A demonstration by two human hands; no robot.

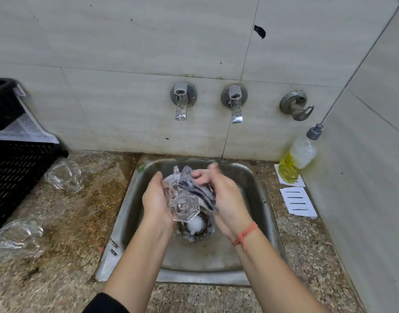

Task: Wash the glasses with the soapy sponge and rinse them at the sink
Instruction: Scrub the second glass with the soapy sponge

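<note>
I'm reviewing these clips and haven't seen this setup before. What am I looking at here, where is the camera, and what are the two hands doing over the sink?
There is no robot here: a person wears one wide-angle camera on the head, looking down at their own bare arms. The left hand holds a clear faceted glass tilted, its base toward the camera, over the steel sink. The right hand, with an orange wrist string, presses a blurred striped scrubbing cloth or sponge against it. Two more clear glasses lie on the speckled stone counter to the left, beside a black plastic crate. A yellow liquid bottle stands at right. No water visibly runs from the wall taps.
</note>
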